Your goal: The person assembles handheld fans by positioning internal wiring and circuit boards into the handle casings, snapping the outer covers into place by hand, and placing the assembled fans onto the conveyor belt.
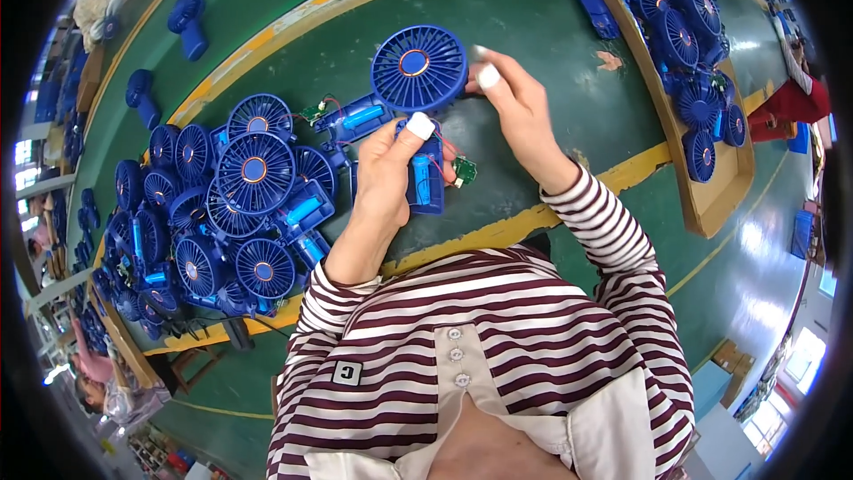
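Observation:
My left hand (384,169) is closed round the neck of a blue handheld fan, its thumb in a white finger cover. The fan's round slatted head (414,63) points away from me. Its open handle (426,185) shows a light blue battery cell, and a small green circuit board (464,170) hangs beside it on thin wires. Close to the right rim of that head is my right hand (524,111), thumb and forefinger apart, both tips covered in white. Some of its fingers are partly hidden at the rim. Another open fan handle (360,118) lies just behind my left hand.
A large heap of blue fans (240,200) covers the left of the green table (542,0). At the right stands a cardboard tray (711,204) holding more fans, with a blue plastic piece (595,11) beside it. Single fans (187,25) lie beyond the yellow line.

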A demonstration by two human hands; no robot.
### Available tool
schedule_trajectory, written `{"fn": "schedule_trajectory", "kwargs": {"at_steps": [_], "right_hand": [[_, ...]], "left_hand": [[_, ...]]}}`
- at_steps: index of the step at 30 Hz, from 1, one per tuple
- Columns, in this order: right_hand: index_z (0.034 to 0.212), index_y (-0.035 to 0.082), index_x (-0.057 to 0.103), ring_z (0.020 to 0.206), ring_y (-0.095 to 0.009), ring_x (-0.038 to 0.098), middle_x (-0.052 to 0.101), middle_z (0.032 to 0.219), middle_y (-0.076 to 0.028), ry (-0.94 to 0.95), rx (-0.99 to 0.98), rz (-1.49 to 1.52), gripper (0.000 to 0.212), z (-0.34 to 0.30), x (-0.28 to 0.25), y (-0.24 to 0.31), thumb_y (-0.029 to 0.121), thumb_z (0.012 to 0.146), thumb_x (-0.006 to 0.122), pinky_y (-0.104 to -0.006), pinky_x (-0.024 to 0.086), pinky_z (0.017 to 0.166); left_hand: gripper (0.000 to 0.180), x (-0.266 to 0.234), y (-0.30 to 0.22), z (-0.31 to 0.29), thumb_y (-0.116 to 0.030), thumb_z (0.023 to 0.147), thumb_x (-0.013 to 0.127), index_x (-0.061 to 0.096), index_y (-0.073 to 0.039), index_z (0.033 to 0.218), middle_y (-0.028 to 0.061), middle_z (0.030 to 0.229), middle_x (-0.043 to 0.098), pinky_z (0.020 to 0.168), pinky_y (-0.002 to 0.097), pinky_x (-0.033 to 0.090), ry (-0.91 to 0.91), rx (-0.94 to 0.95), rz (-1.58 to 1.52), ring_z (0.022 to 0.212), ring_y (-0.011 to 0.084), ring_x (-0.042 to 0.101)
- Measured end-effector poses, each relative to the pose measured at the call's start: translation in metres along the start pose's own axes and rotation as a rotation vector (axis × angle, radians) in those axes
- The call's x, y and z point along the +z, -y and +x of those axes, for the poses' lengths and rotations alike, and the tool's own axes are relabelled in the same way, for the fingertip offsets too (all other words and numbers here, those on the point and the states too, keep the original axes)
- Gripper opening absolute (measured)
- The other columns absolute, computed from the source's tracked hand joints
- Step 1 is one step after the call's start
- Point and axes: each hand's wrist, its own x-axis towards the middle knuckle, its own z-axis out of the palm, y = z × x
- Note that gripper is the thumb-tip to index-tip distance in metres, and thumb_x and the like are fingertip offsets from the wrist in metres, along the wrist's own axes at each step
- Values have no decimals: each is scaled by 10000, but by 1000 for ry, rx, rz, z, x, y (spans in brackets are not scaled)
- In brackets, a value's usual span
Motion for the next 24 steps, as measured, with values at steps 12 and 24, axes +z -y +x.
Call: {"fn": "schedule_trajectory", "kwargs": {"at_steps": [12,24], "right_hand": [[840,40,585,680,-217,552,561,861,-76,80,-896,-766,259,-48,-9,11,26,588,641,-366,434,693],[879,33,581,828,-225,546,574,926,-70,483,-926,-798,265,-28,4,47,75,620,625,-409,398,833]], "left_hand": [[259,7,-5,6,-264,861,559,549,-8,901,110,717,615,493,282,498,-15,-103,-99,541,175,588],[138,13,16,-2,-105,858,512,578,5,910,81,831,608,545,264,503,50,-175,24,680,154,607]]}}
